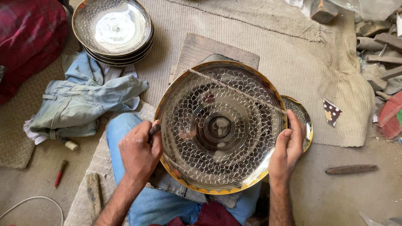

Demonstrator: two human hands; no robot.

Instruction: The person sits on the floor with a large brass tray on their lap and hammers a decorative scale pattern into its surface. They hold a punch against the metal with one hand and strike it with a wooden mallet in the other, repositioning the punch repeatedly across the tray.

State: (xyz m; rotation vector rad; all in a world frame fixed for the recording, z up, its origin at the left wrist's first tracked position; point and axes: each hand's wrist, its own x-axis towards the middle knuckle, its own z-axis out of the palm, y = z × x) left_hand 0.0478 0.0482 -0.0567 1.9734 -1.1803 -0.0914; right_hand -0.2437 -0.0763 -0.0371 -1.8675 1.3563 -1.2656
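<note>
**Engraved brass plate steadied on lap, tool at rim**

The large engraved brass plate (220, 127) rested on the person's lap over a wooden board (209, 48), tilted toward the camera so the scale pattern faced up. Left hand (140, 150) was clenched around a small dark tool (154, 129) pressed at the plate's left rim. Right hand (289, 146) gripped the right rim, apparently bracing it. A taut string (236, 90) crossed the face. Stacked plates (113, 31) sat apart on the floor mat (293, 62), near crumpled denim cloth (79, 104).
</note>
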